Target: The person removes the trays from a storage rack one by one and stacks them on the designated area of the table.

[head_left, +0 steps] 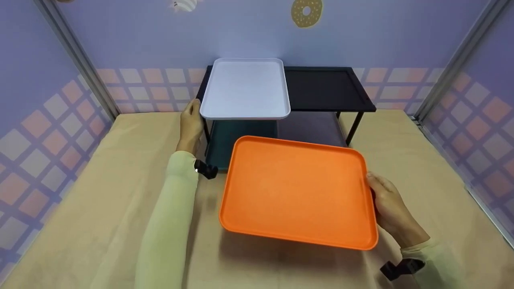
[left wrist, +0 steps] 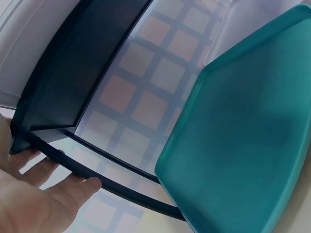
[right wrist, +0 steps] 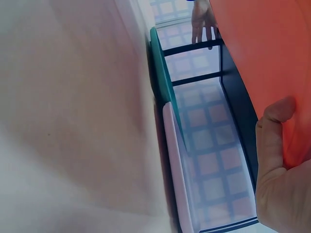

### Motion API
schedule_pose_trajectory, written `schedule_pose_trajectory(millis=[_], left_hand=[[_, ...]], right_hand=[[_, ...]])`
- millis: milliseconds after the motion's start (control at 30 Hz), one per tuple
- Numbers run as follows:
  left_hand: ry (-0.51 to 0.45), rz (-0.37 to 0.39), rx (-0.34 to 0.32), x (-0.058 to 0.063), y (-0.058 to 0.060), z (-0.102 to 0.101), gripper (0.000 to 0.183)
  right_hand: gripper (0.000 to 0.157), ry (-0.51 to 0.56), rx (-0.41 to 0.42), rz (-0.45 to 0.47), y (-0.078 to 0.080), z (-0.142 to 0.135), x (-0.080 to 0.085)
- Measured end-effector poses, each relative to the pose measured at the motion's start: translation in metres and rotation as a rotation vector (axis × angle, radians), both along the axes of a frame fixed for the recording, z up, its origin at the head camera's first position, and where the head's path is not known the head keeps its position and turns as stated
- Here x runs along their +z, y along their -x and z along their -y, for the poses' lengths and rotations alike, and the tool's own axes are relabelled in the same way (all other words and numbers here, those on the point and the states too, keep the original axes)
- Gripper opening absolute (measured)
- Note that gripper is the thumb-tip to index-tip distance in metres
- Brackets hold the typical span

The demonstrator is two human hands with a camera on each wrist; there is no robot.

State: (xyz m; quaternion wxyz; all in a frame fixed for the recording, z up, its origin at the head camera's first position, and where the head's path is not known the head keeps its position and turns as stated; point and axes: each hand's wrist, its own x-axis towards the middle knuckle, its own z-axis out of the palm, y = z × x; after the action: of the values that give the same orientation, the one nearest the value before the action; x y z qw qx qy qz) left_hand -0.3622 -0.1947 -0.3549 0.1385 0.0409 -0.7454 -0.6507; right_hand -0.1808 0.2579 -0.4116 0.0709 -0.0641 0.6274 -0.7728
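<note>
At the left end of the black rack (head_left: 323, 89), the left hand (head_left: 190, 126) touches it, fingers extended — before the rack, the right hand (head_left: 392, 206) grips an orange tray (head_left: 299, 192).

- My right hand (right wrist: 284, 194) grips the orange tray (right wrist: 262, 53) – a bent finger pressed against it.
- Beyond it stands the black rack (right wrist: 238, 97), my left hand (right wrist: 203, 22) at its far leg.
- A teal tray (right wrist: 163, 73) and a pale tray (right wrist: 177, 170) sit end to end, edge-on to me – beige cloth (right wrist: 73, 121) to one side, checked wall (right wrist: 209, 160) behind.
</note>
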Motion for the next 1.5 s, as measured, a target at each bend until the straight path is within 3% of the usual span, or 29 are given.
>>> schedule_pose_trajectory(millis=[367, 1033, 1500], left_hand=[[-0.009, 0.012, -0.008, -0.001, 0.000, -0.001, 0.056], [-0.036, 0.006, -0.019, 0.000, -0.004, -0.002, 0.055], [-0.048, 0.034, -0.025, 0.001, -0.004, -0.002, 0.057]], right_hand=[[0.048, -0.041, -0.032, 0.055, -0.001, 0.002, -0.011], [0.050, -0.125, 0.057, 0.093, 0.000, 0.005, -0.028], [0.052, -0.202, 0.030, 0.151, 0.000, 0.006, -0.036]])
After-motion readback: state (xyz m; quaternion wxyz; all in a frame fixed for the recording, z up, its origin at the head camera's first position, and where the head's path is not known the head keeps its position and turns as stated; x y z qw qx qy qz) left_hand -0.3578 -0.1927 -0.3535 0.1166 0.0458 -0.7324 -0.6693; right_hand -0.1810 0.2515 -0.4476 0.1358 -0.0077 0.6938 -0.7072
